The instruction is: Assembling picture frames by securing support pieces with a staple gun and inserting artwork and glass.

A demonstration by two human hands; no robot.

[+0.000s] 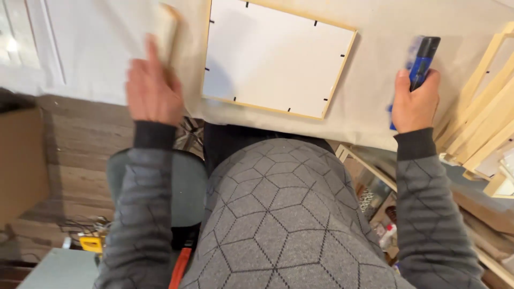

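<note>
Fingers first: those of the left hand [154, 88] are curled round a pale wooden block [167, 29], blurred, held upright above the cloth-covered bench [375, 101]. Over on the other side, the right hand [413, 101] has its fingers wrapped tight round a blue and black tool [423, 61], its dark end pointing away from the body; what kind of tool it is cannot be told.

Between the two hands lies the wooden picture frame [278, 58], back side up, a white backing board set inside a thin light-wood rim with small black tabs spaced round the edge. Its left edge sits just beside the left fingers and the block; its right corner stays clear of the right fingers, with bare cloth between them. The near rim runs close to the bench edge, just ahead of the body.

Right of the right hand, a stack of bare wooden frames [482, 112] leans at an angle, close to the knuckles, so room is tight on that side.

Below, a wooden rack [369, 171] holds small items too blurred to name. Left of the left sleeve stands a brown cardboard box [21, 160] on a wood-plank floor [80, 144]; a grey-green chair seat [182, 187] shows under the body.
</note>
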